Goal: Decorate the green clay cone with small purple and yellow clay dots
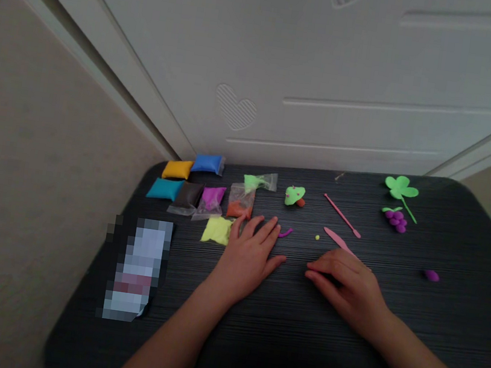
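Note:
My left hand (pixel 247 260) lies palm down on the black table with its fingers spread. Its fingertips cover the edge of a yellow clay packet (pixel 217 229) and reach close to an orange clay packet (pixel 240 208). A short purple clay strip (pixel 285 233) lies just past its index finger. My right hand (pixel 347 287) rests on its side, thumb and fingertips pressed together; whatever is between them is too small or hidden. Beyond it lie a pink plastic modelling knife (pixel 339 240), partly covered by the hand, and a tiny yellow clay ball (pixel 317 237).
Several clay packets, including a blue one (pixel 207 164), sit at the back left, above a blurred-out phone-like object (pixel 137 269). A green clay mushroom-like shape (pixel 294 196), a pink stick tool (pixel 341 214), a green clover (pixel 401 188), purple grapes (pixel 396 220) and a purple lump (pixel 432 275) lie rightward.

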Demonstrator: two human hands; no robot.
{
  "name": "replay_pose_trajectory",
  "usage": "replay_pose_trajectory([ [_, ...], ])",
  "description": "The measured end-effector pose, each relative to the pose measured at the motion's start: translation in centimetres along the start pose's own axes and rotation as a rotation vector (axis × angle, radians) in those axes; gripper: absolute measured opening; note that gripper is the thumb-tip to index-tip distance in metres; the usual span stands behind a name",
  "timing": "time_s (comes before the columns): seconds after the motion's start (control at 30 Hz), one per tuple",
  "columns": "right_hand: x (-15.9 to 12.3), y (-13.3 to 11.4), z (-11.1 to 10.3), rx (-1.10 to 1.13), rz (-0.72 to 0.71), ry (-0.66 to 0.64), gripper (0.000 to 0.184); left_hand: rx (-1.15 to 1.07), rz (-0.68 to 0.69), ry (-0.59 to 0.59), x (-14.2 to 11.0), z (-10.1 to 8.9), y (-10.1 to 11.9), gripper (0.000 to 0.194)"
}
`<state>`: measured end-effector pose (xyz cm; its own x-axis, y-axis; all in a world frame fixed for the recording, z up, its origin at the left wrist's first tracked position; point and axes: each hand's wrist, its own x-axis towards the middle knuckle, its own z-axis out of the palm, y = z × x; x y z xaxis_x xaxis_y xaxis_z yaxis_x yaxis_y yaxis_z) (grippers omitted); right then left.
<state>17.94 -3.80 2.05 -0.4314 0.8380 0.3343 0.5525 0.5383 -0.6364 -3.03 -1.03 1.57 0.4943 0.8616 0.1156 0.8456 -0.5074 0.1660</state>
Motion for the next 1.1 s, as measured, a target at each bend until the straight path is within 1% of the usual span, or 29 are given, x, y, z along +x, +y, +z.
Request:
replay_pose_trajectory([
  [0.07, 0.0, 0.0, 0.0, 0.000, -0.003, -0.003, 0.013, 0.005, 0.009, -0.013, 0.0, 0.0, 0.1, 0.053],
  [0.1, 0.0, 0.1, 0.0, -0.001, -0.006, -0.003, 0.013, 0.006, 0.011, -0.013, 0.0, -0.1, 0.1, 0.053],
  [0.3, 0.0, 0.1, 0.0, 0.005, -0.018, 0.002, 0.011, -0.049, 0.020, 0.069, 0.1, -0.2, -0.3, 0.027],
  [0.53, -0.2, 0.0, -0.1, 0.017, -0.025, 0.021, 0.014, -0.092, 0.005, 0.120, 0.4, 0.4, -0.9, 0.018],
  [0.63, -0.2, 0.0, -0.1, 0.006, -0.040, 0.020, 0.011, -0.100, 0.005, 0.136, 0.5, 0.6, -0.9, 0.017],
  [0.8, -0.1, 0.0, -0.1, -0.017, -0.039, 0.005, 0.018, -0.103, 0.014, 0.153, 0.5, 1.0, -1.0, 0.021],
  [0.97, -0.1, 0.0, -0.3, -0.011, -0.035, -0.006, 0.009, -0.108, 0.008, 0.167, 0.5, 1.1, -1.1, 0.022],
  [1.1, -0.1, -0.2, -0.4, -0.016, -0.023, -0.012, 0.016, -0.113, 0.008, 0.172, 0.6, 1.0, -1.0, 0.022],
])
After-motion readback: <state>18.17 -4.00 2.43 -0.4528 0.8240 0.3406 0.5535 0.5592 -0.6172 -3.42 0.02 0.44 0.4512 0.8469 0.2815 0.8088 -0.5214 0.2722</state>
